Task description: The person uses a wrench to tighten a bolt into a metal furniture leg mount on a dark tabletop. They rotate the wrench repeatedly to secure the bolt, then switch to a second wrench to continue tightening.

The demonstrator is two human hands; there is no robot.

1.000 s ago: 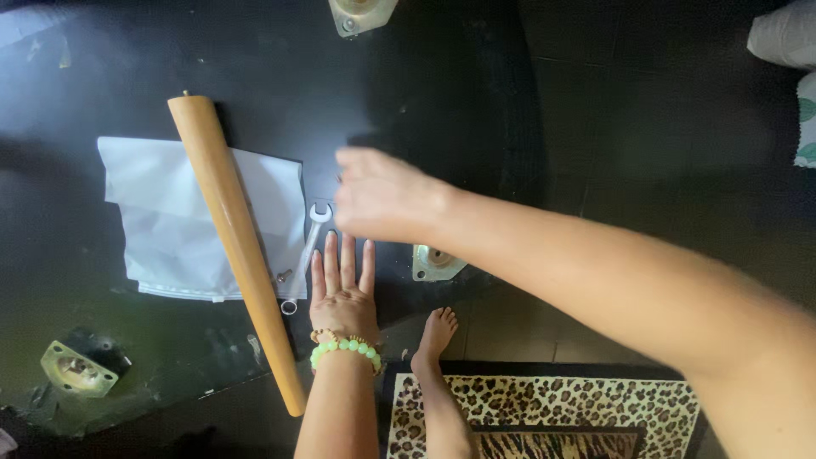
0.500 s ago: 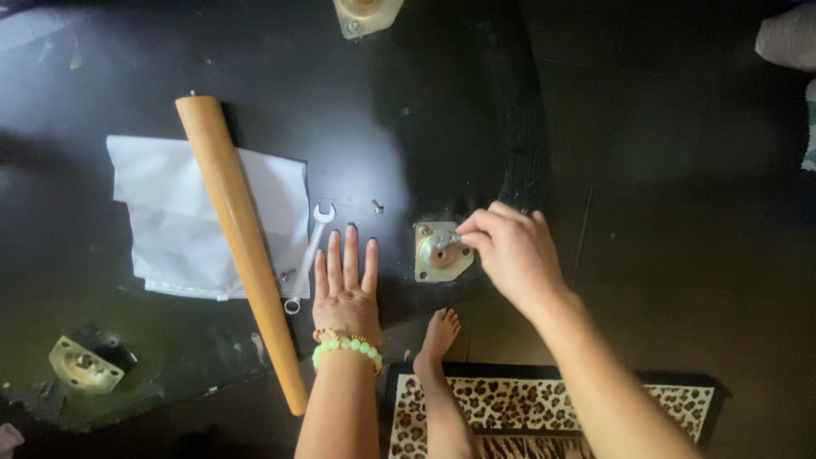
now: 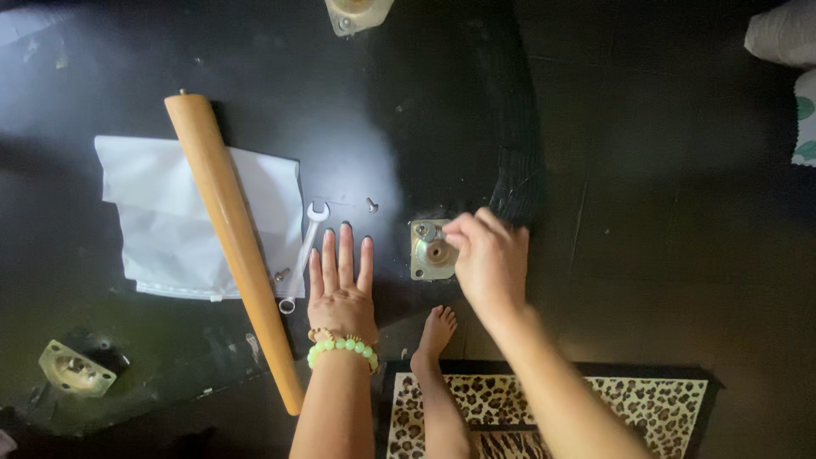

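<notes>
My left hand (image 3: 340,285) lies flat on the glossy black board (image 3: 153,59), fingers spread, a green bead bracelet on the wrist. Just left of it are a small silver wrench (image 3: 303,255) and a long tapered wooden leg (image 3: 229,242) lying across a clear plastic bag (image 3: 161,229). My right hand (image 3: 484,259) pinches a small part at the top corner of a square metal mounting plate (image 3: 431,251) on the board. A loose screw (image 3: 371,205) lies above my left fingertips.
Another metal plate (image 3: 75,368) sits at the lower left and a third (image 3: 357,12) at the top edge. My bare foot (image 3: 435,336) rests by the board's edge, above a leopard-print rug (image 3: 646,408). White cloth (image 3: 782,38) lies top right.
My right hand has swung from above my left hand over to the metal plate and now pinches at its top corner. My left hand has stayed flat.
</notes>
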